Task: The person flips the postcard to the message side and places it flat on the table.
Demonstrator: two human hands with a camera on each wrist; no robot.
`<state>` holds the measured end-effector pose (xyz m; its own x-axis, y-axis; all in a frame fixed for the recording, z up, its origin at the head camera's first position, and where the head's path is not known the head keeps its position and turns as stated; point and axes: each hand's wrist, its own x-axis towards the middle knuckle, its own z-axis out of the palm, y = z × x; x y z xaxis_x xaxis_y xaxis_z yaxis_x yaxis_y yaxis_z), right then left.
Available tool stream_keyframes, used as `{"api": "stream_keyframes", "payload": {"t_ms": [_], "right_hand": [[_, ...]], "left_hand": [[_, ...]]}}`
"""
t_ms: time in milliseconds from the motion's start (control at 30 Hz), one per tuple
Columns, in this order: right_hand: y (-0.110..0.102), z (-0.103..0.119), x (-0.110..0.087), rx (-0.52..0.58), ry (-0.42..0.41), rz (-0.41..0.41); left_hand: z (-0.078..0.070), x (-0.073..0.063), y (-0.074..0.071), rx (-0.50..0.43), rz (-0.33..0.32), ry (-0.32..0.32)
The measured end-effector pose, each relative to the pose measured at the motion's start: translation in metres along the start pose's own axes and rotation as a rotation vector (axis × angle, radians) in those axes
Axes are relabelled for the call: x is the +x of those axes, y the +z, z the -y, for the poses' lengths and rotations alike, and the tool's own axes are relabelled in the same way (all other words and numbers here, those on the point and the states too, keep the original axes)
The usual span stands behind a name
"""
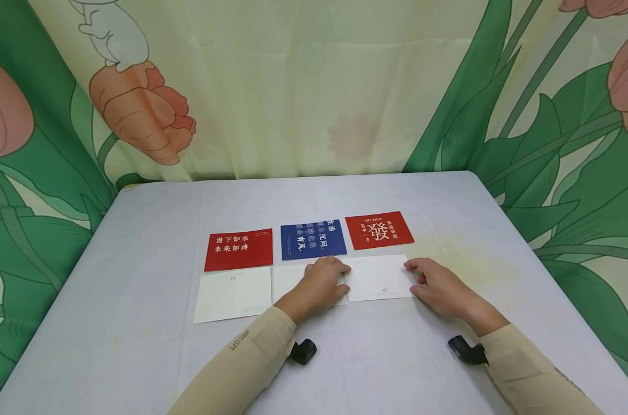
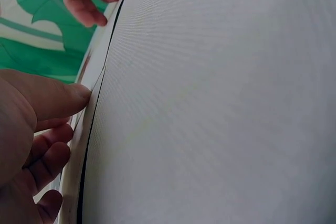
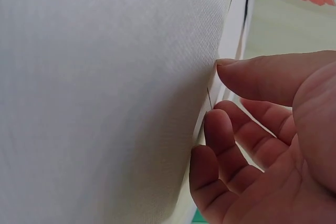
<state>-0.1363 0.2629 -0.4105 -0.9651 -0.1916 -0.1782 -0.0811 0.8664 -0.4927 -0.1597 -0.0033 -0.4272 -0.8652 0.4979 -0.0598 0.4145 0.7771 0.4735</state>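
Note:
A white postcard (image 1: 378,279) with faint print lies on the table, its back side up. My left hand (image 1: 320,285) touches its left edge with the fingertips, and my right hand (image 1: 441,287) has thumb and fingertips at its right edge. In the left wrist view the thumb (image 2: 58,98) presses down by the card edge. The right wrist view shows the thumb (image 3: 257,74) and loosely bent fingers at the other edge. A second white postcard (image 1: 287,280) is partly hidden beneath my left hand; a third white postcard (image 1: 231,297) lies further left.
Behind the white ones lie a red card (image 1: 239,249), a blue card (image 1: 314,240) and another red card (image 1: 381,237), all printed with characters. A white cloth covers the table (image 1: 137,276). A patterned curtain (image 1: 303,86) hangs behind the far edge.

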Motion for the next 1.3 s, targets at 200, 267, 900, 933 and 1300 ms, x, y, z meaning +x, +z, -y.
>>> {"api": "stream_keyframes", "payload": {"t_ms": [200, 267, 900, 933, 1300], "right_hand": [[0.0, -0.001, 0.0, -0.002, 0.009, 0.002], [0.0, -0.001, 0.001, -0.005, 0.011, 0.0], [-0.015, -0.001, -0.003, 0.022, 0.0, -0.003], [-0.019, 0.0, -0.004, 0.032, -0.001, -0.017], [-0.05, 0.034, -0.008, 0.062, -0.112, -0.121]], "left_hand": [[0.0, 0.0, 0.0, -0.006, 0.004, -0.005], [-0.001, 0.0, -0.001, -0.003, 0.004, -0.005], [-0.006, -0.004, -0.009, -0.034, -0.058, 0.009], [-0.008, -0.006, -0.014, -0.052, -0.08, 0.012], [0.016, -0.06, -0.079, -0.104, -0.322, -0.043]]}}
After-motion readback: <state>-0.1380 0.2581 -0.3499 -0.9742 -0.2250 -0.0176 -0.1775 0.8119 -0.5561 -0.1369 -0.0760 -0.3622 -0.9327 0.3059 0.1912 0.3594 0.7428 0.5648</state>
